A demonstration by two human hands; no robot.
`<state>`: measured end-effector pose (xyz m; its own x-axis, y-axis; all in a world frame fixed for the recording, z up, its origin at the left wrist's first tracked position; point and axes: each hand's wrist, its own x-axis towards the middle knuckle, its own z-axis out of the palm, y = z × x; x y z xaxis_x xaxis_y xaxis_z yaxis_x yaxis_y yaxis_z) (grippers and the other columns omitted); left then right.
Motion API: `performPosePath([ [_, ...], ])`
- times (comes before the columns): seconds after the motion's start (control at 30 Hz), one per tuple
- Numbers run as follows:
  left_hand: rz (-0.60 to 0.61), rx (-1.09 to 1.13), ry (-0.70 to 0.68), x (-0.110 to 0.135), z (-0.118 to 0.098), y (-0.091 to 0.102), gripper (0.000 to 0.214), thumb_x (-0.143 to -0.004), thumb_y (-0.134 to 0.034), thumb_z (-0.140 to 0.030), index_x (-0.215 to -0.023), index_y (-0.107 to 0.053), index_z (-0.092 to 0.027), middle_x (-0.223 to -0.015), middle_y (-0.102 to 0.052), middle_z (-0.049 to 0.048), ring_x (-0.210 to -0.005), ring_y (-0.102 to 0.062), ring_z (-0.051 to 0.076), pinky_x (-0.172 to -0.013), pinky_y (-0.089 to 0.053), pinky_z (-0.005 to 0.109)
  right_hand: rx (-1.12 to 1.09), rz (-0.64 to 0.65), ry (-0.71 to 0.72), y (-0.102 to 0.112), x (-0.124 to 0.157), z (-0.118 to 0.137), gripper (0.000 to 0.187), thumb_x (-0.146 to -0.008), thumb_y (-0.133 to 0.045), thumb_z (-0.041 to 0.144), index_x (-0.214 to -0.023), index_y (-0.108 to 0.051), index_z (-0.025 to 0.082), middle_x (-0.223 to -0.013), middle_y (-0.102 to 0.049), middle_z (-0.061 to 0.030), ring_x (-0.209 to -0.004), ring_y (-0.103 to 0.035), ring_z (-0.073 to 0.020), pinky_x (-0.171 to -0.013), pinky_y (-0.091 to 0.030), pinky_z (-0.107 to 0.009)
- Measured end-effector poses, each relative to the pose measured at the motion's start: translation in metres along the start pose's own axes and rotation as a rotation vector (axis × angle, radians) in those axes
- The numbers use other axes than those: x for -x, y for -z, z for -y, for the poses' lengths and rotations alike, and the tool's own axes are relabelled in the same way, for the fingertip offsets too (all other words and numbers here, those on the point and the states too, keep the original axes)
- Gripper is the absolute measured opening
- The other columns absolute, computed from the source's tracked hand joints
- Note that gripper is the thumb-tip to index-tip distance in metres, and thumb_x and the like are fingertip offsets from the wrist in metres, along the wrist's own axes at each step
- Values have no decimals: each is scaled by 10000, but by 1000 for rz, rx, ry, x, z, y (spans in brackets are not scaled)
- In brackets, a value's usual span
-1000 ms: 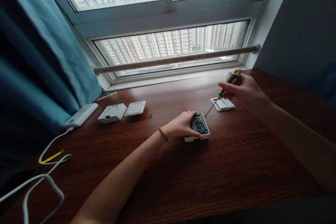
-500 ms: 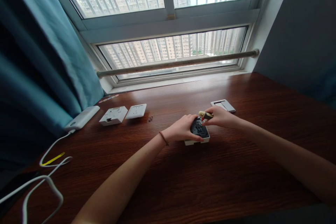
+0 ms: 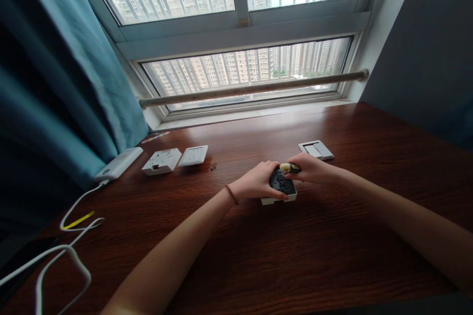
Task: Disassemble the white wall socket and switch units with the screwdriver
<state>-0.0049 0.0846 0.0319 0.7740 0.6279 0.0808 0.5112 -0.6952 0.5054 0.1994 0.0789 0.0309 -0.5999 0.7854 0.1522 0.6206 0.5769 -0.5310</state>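
Observation:
My left hand (image 3: pixel 260 181), with a brown band at its wrist, is closed around the near-left side of a switch box (image 3: pixel 273 201). The box is white below, with a black switch module (image 3: pixel 283 183) on top, and it rests on the table. In my right hand (image 3: pixel 312 167) is a short screwdriver (image 3: pixel 289 168) with a yellow and black handle, held over the far right corner of the module. Its tip is hidden by my fingers. Just behind that hand lies a white switch faceplate (image 3: pixel 322 147).
On the left of the brown table (image 3: pixel 229 266) are a white mounting box (image 3: pixel 161 162), a white socket panel (image 3: pixel 193 155) and a few small screws (image 3: pixel 213 166). Further left lie a white power strip (image 3: pixel 118 165), its cable (image 3: pixel 76 256) and a yellow strip (image 3: pixel 79 220).
The screwdriver's handle has swung from slanting to nearly level as my right hand turned slightly. My left hand keeps its grip on the box. The whole view has shifted a little.

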Motion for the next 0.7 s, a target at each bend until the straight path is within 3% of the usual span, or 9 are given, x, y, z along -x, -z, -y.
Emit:
performPosePath([
  [0.1,7,8,3,0,1,0,744,-553,-709,-547,-1160,-491,-174,-1052,-566,83,-963,-528,253,-824,-430,363,23,9,51,-2,-1,-3,243,-758,-559,345,-608,-530,156,-541,-501,29,-502,-389,-82,-501,-270,-214],
  [0.23,16,4,4,0,2,0,764,-555,-708,-551,-1179,-481,-174,-1073,-560,91,-986,-525,259,-840,-427,371,-36,-51,4,1,-1,-5,226,-766,-563,358,-650,-527,167,-526,-538,23,-480,-451,-91,-494,-303,-210],
  [0.4,24,10,15,0,4,-1,879,-529,-707,-587,-1250,-426,-169,-1140,-541,119,-1042,-511,273,-891,-412,398,-240,-275,-104,16,1,-1,270,-753,-586,426,-689,-549,166,-483,-550,26,-433,-495,-96,-467,-363,-210],
  [0.53,29,28,30,0,4,0,874,-523,-710,-591,-1240,-439,-171,-1159,-536,123,-1057,-509,274,-905,-407,402,-370,-590,-193,27,6,12,420,-773,-520,538,-655,-583,141,-503,-560,-16,-424,-489,-96,-422,-366,-217],
  [0.6,30,27,36,0,3,0,874,-523,-711,-590,-1240,-439,-171,-1162,-535,123,-1060,-507,276,-906,-408,404,-357,-740,-236,31,9,19,464,-777,-490,572,-618,-578,145,-458,-515,-5,-391,-450,-85,-386,-328,-212],
  [0.7,29,24,40,1,3,0,863,-537,-707,-584,-1244,-434,-171,-1166,-533,122,-1064,-507,274,-909,-408,402,-274,-818,-261,37,12,27,454,-733,-556,570,-531,-528,164,-381,-456,20,-346,-402,-74,-369,-296,-213],
])
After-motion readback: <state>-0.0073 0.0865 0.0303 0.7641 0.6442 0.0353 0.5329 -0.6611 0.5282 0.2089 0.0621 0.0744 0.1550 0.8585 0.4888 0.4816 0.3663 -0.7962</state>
